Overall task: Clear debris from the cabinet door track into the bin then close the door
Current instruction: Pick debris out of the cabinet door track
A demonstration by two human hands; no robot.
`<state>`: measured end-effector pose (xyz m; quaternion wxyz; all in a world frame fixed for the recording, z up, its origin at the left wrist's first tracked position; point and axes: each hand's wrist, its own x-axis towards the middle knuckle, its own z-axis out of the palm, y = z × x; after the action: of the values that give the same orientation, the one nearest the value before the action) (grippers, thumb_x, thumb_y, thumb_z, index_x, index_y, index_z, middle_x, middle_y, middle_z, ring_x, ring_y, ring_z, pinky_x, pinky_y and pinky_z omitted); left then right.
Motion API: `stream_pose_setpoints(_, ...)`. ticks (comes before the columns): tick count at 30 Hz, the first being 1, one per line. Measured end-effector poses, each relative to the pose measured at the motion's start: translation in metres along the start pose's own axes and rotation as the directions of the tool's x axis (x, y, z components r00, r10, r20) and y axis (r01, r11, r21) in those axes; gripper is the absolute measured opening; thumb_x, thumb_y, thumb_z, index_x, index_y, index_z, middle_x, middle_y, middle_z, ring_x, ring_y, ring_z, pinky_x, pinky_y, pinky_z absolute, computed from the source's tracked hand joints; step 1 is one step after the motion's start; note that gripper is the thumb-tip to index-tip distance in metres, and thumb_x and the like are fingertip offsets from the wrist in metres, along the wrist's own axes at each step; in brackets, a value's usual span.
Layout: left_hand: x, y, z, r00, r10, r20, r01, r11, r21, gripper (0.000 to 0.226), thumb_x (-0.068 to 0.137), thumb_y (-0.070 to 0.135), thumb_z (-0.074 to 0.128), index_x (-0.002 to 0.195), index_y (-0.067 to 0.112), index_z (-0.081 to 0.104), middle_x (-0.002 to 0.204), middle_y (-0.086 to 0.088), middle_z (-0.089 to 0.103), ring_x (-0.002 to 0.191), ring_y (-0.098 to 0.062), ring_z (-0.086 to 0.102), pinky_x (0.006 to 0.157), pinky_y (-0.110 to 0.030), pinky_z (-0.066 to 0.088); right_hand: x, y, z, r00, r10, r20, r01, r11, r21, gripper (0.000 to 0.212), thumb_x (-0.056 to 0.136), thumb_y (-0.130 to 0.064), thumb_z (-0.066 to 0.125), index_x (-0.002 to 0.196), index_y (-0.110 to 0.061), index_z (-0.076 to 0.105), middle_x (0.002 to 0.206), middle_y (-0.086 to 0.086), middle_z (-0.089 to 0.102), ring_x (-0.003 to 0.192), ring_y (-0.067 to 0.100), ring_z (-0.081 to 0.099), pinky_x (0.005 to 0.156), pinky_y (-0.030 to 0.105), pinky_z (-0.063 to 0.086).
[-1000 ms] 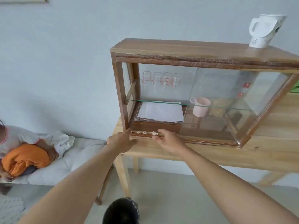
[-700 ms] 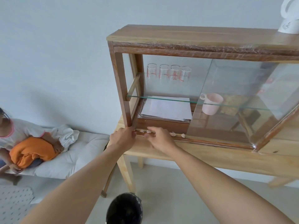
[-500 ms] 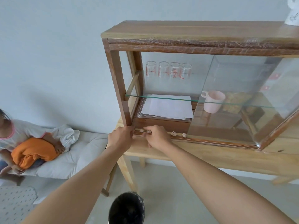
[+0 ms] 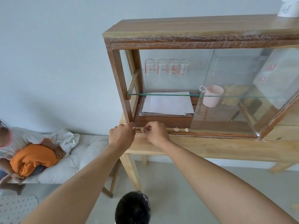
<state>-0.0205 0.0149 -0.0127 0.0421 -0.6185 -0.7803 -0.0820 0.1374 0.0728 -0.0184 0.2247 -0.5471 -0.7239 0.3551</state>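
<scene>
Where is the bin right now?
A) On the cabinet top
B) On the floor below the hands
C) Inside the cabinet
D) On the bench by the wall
B: the black bin stands on the floor at the bottom edge of the view, below both hands working at the track.

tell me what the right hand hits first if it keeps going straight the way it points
Probably the dark wooden box just behind the track: the right hand points into the open left side of the cabinet, though depth is hard to judge.
</scene>
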Motion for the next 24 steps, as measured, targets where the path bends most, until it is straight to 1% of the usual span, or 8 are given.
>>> stream_pose_setpoints(6,-0.023,-0.013,-0.015,0.999,-0.006,0.033,0.011,0.988,-0.154,0.028,0.107,0.041,0.048,0.126,0.041,0.068,0.095,-0.001,0.078,0.095,-0.034,0.070,0.081,-0.042,0.056,-0.017,0.000,0.003,0.995,0.029,-0.099,-0.023,0.998,0.066,0.021,0.100,-0.031,0.073,0.090,-0.015,0.081,0.063,-0.001,0.067,0.070,0.028,0.072,0.078,0.040,0.063)
stream_pose_setpoints(8,-0.035,-0.019,-0.018,0.997,-0.011,0.073,0.025,0.982,-0.189,0.028,0.106,0.042,0.048,0.125,0.042,0.068,0.094,0.001,0.078,0.095,-0.032,0.069,0.082,-0.041,0.056,-0.036,0.002,0.005,0.994,0.038,-0.102,-0.030,0.996,0.082,0.021,0.100,-0.033,0.073,0.087,-0.018,0.080,0.064,-0.003,0.065,0.064,0.019,0.071,0.076,0.035,0.060)
stream_pose_setpoints(10,-0.049,-0.027,-0.019,0.993,-0.013,0.114,0.038,0.974,-0.222,0.028,0.106,0.041,0.048,0.125,0.043,0.068,0.095,0.003,0.079,0.097,-0.031,0.070,0.084,-0.042,0.057,-0.060,0.007,0.009,0.995,0.052,-0.081,-0.043,0.993,0.112,0.021,0.100,-0.034,0.073,0.080,-0.024,0.076,0.058,-0.002,0.067,0.043,0.005,0.058,0.058,0.025,0.050)
stream_pose_setpoints(11,-0.056,-0.031,-0.019,0.992,-0.012,0.129,0.043,0.969,-0.241,0.028,0.105,0.041,0.049,0.125,0.042,0.069,0.096,0.003,0.079,0.097,-0.030,0.070,0.086,-0.042,0.057,-0.072,0.009,0.010,0.995,0.062,-0.081,-0.052,0.991,0.122,0.024,0.100,-0.035,0.073,0.077,-0.026,0.074,0.054,-0.001,0.068,0.035,0.004,0.052,0.049,0.021,0.044)
stream_pose_setpoints(14,-0.081,-0.040,-0.013,0.985,-0.001,0.170,0.052,0.955,-0.292,0.027,0.104,0.039,0.051,0.122,0.042,0.070,0.098,0.003,0.079,0.099,-0.029,0.070,0.085,-0.042,0.058,-0.107,0.016,0.018,0.988,0.112,-0.104,-0.095,0.982,0.161,0.025,0.100,-0.037,0.074,0.081,-0.020,0.075,0.051,0.000,0.068,0.030,0.005,0.048,0.036,0.014,0.034)
stream_pose_setpoints(16,-0.099,-0.045,-0.003,0.978,0.021,0.208,0.046,0.949,-0.312,0.026,0.103,0.040,0.051,0.121,0.042,0.070,0.097,0.002,0.079,0.098,-0.029,0.071,0.082,-0.043,0.060,-0.128,0.024,0.028,0.985,0.145,-0.090,-0.128,0.978,0.166,0.024,0.100,-0.038,0.073,0.085,-0.019,0.077,0.051,-0.001,0.068,0.031,0.005,0.049,0.036,0.014,0.035)
stream_pose_setpoints(20,-0.139,-0.059,0.030,0.960,0.009,0.279,0.093,0.932,-0.351,0.029,0.100,0.037,0.052,0.120,0.042,0.072,0.094,0.003,0.079,0.096,-0.029,0.071,0.085,-0.043,0.059,-0.161,0.051,0.058,0.980,0.196,-0.045,-0.188,0.973,0.136,0.022,0.098,-0.040,0.073,0.081,-0.027,0.075,0.049,-0.003,0.067,0.035,0.004,0.052,0.040,0.011,0.035)
stream_pose_setpoints(24,-0.177,-0.071,0.079,0.949,0.003,0.314,0.111,0.933,-0.342,0.027,0.100,0.037,0.054,0.118,0.041,0.073,0.102,0.006,0.079,0.095,-0.027,0.071,0.079,-0.039,0.058,-0.184,0.090,0.099,0.966,0.257,0.002,-0.255,0.957,0.136,0.021,0.098,-0.039,0.074,0.080,-0.027,0.076,0.047,-0.003,0.066,0.035,0.005,0.051,0.040,0.012,0.036)
